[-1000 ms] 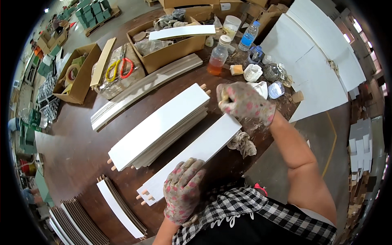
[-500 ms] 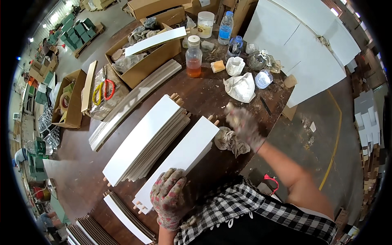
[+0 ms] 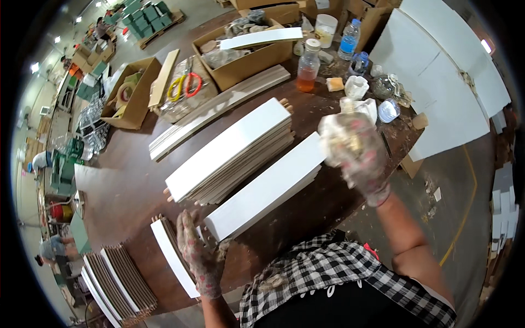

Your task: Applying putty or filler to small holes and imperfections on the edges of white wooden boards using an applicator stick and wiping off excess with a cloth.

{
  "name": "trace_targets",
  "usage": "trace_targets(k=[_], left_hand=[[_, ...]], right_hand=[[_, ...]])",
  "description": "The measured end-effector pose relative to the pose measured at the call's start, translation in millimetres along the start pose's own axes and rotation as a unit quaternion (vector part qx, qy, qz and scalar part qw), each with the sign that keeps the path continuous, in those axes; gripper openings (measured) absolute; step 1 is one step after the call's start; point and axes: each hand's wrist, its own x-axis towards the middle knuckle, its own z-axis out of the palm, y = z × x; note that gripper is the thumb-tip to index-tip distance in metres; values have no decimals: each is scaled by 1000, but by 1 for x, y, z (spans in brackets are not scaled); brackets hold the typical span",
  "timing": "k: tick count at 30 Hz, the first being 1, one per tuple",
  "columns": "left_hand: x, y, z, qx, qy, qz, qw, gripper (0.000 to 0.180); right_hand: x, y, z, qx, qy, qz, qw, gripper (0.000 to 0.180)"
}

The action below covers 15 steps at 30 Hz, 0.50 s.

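My left hand, in a flower-patterned glove, has its fingers stretched out. It stands at the near end of a stack of white slats with nothing gripped in it. My right hand, gloved too and smeared by motion, is closed on a crumpled, off-white rag at the far end of that stack. Farther left lies a taller stack of white slats with wooden dowels poking out of its ends. A narrow bundle of slats rests just left of my left hand.
Behind the stacks are long grey strips, an open cardboard box and scissors on a wrapped package. A bottle of orange liquid, a water bottle and a white bag stand back right. More slats lie front left.
My right hand has picked up the rag from the table and brought it to the slats' far end. My left hand has slid off the slats' top to their near end, fingers opening. The view has shifted.
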Motion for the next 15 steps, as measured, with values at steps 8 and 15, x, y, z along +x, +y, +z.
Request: trace_targets(k=[8, 15], left_hand=[[-13, -28, 25, -186, -62, -78, 977, 92], [-8, -16, 19, -157, 22, -49, 986, 96]], right_hand=[[-43, -52, 186, -232, -238, -398, 855, 23], [15, 24, 66, -348, -104, -307, 880, 11]])
